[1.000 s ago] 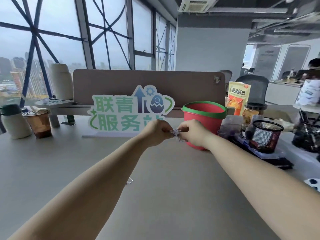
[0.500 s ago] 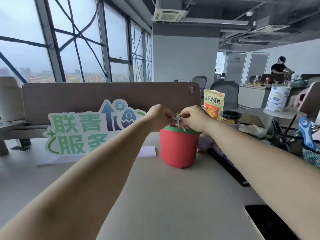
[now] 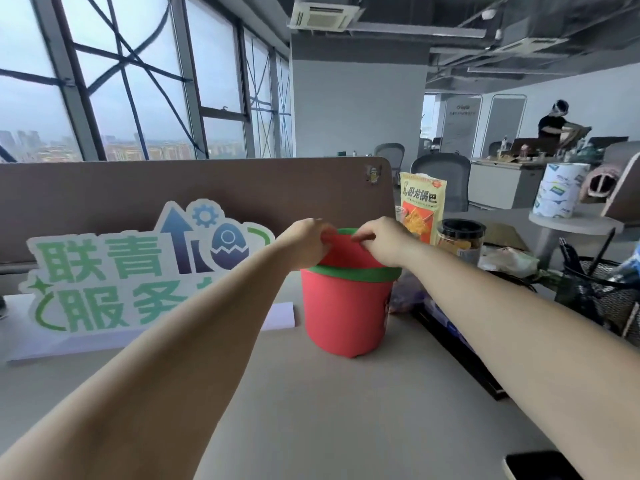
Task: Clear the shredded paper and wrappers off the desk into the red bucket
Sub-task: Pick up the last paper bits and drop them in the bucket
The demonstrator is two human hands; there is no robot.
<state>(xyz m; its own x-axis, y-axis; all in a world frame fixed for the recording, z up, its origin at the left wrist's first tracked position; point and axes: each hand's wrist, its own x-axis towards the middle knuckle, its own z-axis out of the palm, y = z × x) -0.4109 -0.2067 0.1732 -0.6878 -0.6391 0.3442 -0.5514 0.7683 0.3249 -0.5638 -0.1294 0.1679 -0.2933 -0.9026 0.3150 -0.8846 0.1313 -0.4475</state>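
The pale tabletop (image 3: 311, 410) fills the lower view and ends at a brown partition panel (image 3: 138, 192) standing along its far edge. A large cut-out sign (image 3: 104, 271) with green Chinese characters, a blue arrow, a gear and an egg stands upright against that panel on the left. The red bucket (image 3: 343, 313), with a green band round its rim, stands upright on the tabletop just right of the sign, near the middle of the view. Its mouth is open, and a patch of red inner wall shows between the two hands. To the right of the bucket, near the edge of the view, a black mesh pen holder (image 3: 602, 299) stands with pens sticking out. Behind the bucket, an orange and yellow snack bag (image 3: 420, 206) stands upright, and a clear jar with a black lid (image 3: 459, 237) is just beside it. Both bare forearms reach forward from the lower corners. The left hand (image 3: 304, 242) hangs over the left part of the bucket's mouth and the right hand (image 3: 382, 242) over the right part, close together but apart. The fingers (image 3: 323, 237) of both hands are curled with their tips pointing down into the opening. I cannot tell whether they pinch any scrap or hold nothing. The corner of a dark phone (image 3: 540, 465) lies flat at the bottom right.
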